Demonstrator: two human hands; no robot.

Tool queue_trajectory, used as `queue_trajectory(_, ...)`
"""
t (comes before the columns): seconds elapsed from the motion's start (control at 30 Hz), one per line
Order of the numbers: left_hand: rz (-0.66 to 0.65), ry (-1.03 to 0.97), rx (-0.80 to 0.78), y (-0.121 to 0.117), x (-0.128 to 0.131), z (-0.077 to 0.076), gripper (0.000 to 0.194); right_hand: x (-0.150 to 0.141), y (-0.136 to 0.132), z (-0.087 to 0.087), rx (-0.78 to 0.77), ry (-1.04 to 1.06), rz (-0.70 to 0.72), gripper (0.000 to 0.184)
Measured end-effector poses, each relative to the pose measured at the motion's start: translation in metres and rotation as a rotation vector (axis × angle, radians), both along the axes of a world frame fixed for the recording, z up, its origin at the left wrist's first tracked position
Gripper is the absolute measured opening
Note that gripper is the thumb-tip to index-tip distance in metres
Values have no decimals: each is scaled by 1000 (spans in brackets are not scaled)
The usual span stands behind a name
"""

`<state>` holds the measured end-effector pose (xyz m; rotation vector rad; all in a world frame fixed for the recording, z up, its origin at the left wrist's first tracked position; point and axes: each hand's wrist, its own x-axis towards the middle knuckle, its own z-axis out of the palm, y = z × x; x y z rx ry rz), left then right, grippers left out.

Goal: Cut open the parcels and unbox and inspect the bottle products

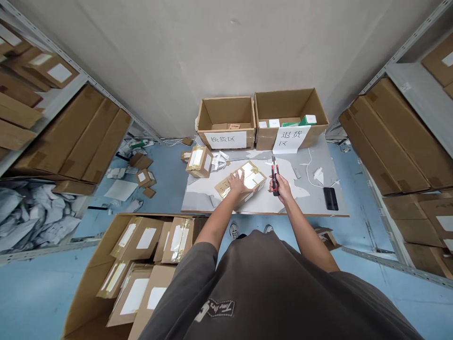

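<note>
On the table lies a taped cardboard box point(253, 175) with white labels on top, set at a slant. My left hand point(238, 183) rests on it, fingers spread across its top and near side. To the right of the box, my right hand point(281, 186) is wrapped round a red and black utility knife point(274, 174). The knife points away from me over the table, apart from the box. Its tip is too small to make out clearly.
Two open cartons with paper signs, left point(226, 139) and right point(292, 139), stand at the table's back. A small box point(200, 161) sits left, a phone point(330, 199) right. A big carton point(90, 278) of parcels is at lower left; shelves point(417, 89) flank both sides.
</note>
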<state>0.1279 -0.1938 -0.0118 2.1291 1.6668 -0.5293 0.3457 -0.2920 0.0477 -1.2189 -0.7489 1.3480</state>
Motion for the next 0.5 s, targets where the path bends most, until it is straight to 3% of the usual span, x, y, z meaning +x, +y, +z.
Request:
queue_trajectory(0.07, 40, 15, -9, 0, 1, 4, 145, 0, -1, -1, 0, 32, 4, 61)
queue_trajectory(0.13, -2, -22, -7, 3, -5, 10, 135, -1, -2, -1, 0, 63, 10, 61)
queue_trajectory(0.23, -274, -135, 35, 14, -22, 19, 121, 0, -3, 1, 0, 86, 12, 61)
queue_trajectory(0.33, -541, -169, 13, 29, -34, 22, 120, 1, -7, 4, -6, 87, 5, 60)
queue_trajectory(0.5, -490, -71, -122, 40, -35, 10, 125, 4, -15, 5, -16, 74, -24, 60)
